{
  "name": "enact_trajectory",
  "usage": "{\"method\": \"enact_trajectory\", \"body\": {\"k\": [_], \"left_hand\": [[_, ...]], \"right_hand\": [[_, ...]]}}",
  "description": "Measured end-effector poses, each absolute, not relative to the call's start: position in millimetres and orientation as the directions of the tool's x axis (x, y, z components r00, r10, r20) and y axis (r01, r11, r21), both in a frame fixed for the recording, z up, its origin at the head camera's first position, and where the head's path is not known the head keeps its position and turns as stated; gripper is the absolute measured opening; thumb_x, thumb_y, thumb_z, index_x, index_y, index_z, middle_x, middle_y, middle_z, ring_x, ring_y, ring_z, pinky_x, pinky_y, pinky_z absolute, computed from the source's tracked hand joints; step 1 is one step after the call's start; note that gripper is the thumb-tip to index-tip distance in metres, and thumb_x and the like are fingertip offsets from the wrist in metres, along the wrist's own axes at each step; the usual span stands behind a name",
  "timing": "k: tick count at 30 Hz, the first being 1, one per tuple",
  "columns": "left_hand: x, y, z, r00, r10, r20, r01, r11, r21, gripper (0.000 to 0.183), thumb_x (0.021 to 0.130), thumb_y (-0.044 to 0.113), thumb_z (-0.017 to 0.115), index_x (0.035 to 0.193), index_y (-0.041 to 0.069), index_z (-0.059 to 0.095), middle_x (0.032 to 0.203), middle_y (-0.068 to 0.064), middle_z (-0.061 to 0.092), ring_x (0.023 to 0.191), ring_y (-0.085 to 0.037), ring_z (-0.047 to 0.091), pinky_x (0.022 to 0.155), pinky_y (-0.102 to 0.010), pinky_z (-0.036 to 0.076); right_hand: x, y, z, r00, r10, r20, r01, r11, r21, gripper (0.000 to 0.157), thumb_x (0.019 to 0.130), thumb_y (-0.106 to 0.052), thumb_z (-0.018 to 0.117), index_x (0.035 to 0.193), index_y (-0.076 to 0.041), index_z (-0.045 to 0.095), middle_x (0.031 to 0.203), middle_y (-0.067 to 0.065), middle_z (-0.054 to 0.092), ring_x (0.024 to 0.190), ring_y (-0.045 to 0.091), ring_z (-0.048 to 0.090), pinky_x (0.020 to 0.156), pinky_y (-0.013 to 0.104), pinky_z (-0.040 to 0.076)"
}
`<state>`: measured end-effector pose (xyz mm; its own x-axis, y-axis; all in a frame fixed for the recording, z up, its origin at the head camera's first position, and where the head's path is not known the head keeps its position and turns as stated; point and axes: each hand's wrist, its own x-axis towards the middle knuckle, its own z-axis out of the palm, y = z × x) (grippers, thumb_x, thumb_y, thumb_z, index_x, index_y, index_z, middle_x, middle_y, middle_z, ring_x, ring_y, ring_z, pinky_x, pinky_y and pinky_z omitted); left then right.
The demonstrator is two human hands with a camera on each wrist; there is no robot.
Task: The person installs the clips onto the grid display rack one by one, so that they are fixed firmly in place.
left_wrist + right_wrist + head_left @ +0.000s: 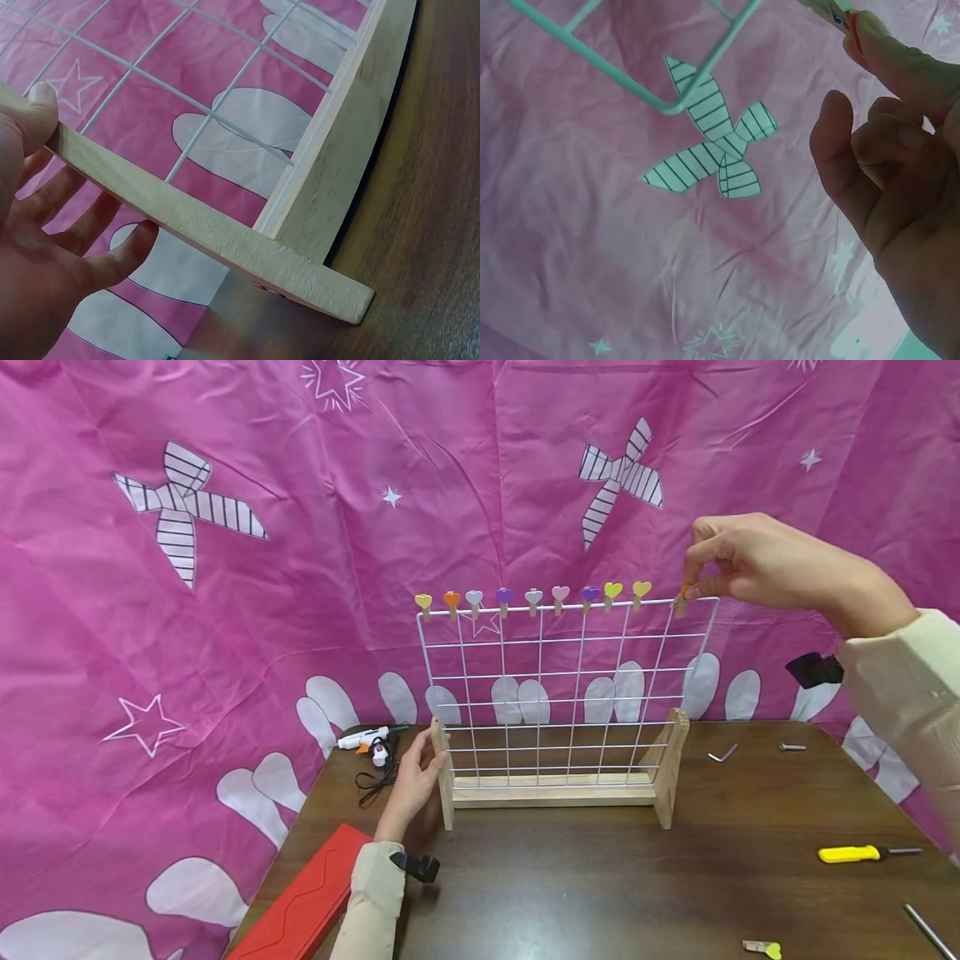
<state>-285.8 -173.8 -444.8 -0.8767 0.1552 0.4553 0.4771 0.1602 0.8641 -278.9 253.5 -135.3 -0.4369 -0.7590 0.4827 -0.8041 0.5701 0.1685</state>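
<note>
A white wire grid [542, 642] stands upright in a wooden stand [555, 797] on the table. Several small wooden clothespins with coloured hearts, such as a pink one [560, 594], sit in a row along its top wire. My right hand [780, 564] pinches an orange-heart clothespin [680, 603] at the top wire near the right corner; whether its jaws are on the wire cannot be told. On the left, my left hand [412, 781] grips the stand's left post [202, 221] between thumb and fingers.
A glue gun [365, 737] with its cord lies behind the left hand, and a red case [307, 893] in front. To the right are a hex key [723, 753], a bolt [792, 747], a yellow screwdriver [851, 854] and a metal rod [928, 930]. A yellow-heart clothespin [762, 948] lies near the front.
</note>
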Motion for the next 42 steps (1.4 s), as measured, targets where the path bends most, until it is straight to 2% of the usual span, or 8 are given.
{"method": "enact_trajectory", "body": {"k": [4, 12, 22, 26, 31, 35, 42], "left_hand": [[-284.5, -173.0, -445.2, -0.878, 0.158, 0.453, 0.475, 0.158, 0.866, 0.041, 0.092, 0.001, 0.053, 0.132, -0.003, 0.041, 0.124, -0.025, 0.052, 0.118, -0.042, 0.045, 0.097, -0.054, 0.035], [-283.8, -170.4, -443.7, -0.878, 0.157, 0.453, 0.476, 0.164, 0.864, 0.041, 0.092, 0.001, 0.053, 0.131, -0.002, 0.043, 0.123, -0.024, 0.053, 0.115, -0.037, 0.048, 0.096, -0.053, 0.037], [-284.0, -167.5, -443.4, -0.88, 0.168, 0.445, 0.469, 0.161, 0.868, 0.041, 0.092, 0.0, 0.053, 0.131, -0.003, 0.042, 0.123, -0.025, 0.053, 0.116, -0.04, 0.047, 0.096, -0.054, 0.037], [-284.4, -168.2, -444.0, -0.88, 0.167, 0.444, 0.468, 0.16, 0.869, 0.042, 0.092, 0.001, 0.053, 0.132, -0.002, 0.042, 0.123, -0.025, 0.052, 0.117, -0.04, 0.046, 0.095, -0.055, 0.037], [-284.7, -169.1, -443.2, -0.882, 0.156, 0.445, 0.467, 0.158, 0.87, 0.042, 0.091, 0.001, 0.054, 0.131, -0.002, 0.042, 0.123, -0.024, 0.052, 0.115, -0.038, 0.047, 0.092, -0.054, 0.04], [-285.5, -169.8, -443.4, -0.878, 0.147, 0.455, 0.475, 0.158, 0.866, 0.042, 0.091, -0.001, 0.053, 0.131, -0.005, 0.042, 0.121, -0.025, 0.053, 0.113, -0.042, 0.048, 0.091, -0.054, 0.041], [-285.5, -171.8, -444.6, -0.876, 0.147, 0.46, 0.48, 0.155, 0.864, 0.041, 0.091, -0.002, 0.053, 0.13, -0.004, 0.043, 0.121, -0.026, 0.052, 0.113, -0.045, 0.047, 0.092, -0.054, 0.04]], "right_hand": [[-287.2, 252.0, -128.7, -0.441, -0.76, 0.477, -0.798, 0.576, 0.179, 0.026, 0.067, 0.002, 0.077, 0.073, -0.023, 0.069, 0.075, -0.009, 0.04, 0.063, 0.004, 0.034, 0.056, 0.019, 0.028], [-294.1, 248.7, -128.8, -0.498, -0.741, 0.451, -0.768, 0.618, 0.167, 0.022, 0.069, -0.002, 0.077, 0.074, -0.021, 0.07, 0.08, -0.005, 0.039, 0.067, 0.007, 0.036, 0.058, 0.02, 0.03], [-298.1, 250.2, -137.5, -0.549, -0.72, 0.425, -0.743, 0.653, 0.147, 0.017, 0.071, -0.006, 0.077, 0.075, -0.021, 0.07, 0.082, -0.003, 0.043, 0.066, 0.008, 0.041, 0.057, 0.022, 0.034], [-296.8, 251.7, -139.6, -0.605, -0.688, 0.402, -0.715, 0.691, 0.108, 0.013, 0.074, -0.01, 0.075, 0.078, -0.021, 0.069, 0.08, -0.004, 0.046, 0.068, 0.01, 0.043, 0.059, 0.025, 0.035], [-290.7, 256.7, -141.6, -0.672, -0.635, 0.381, -0.672, 0.739, 0.045, 0.012, 0.08, -0.015, 0.072, 0.091, -0.017, 0.069, 0.087, -0.002, 0.055, 0.073, 0.013, 0.05, 0.064, 0.027, 0.04], [-284.0, 265.1, -144.3, -0.677, -0.618, 0.401, -0.663, 0.748, 0.035, 0.02, 0.079, -0.015, 0.072, 0.098, -0.012, 0.066, 0.09, -0.002, 0.058, 0.074, 0.012, 0.052, 0.065, 0.024, 0.043], [-271.3, 287.4, -165.7, -0.672, -0.596, 0.44, -0.661, 0.75, 0.007, 0.023, 0.079, -0.007, 0.071, 0.1, -0.01, 0.064, 0.081, -0.006, 0.057, 0.068, 0.006, 0.051, 0.06, 0.019, 0.043]]}}
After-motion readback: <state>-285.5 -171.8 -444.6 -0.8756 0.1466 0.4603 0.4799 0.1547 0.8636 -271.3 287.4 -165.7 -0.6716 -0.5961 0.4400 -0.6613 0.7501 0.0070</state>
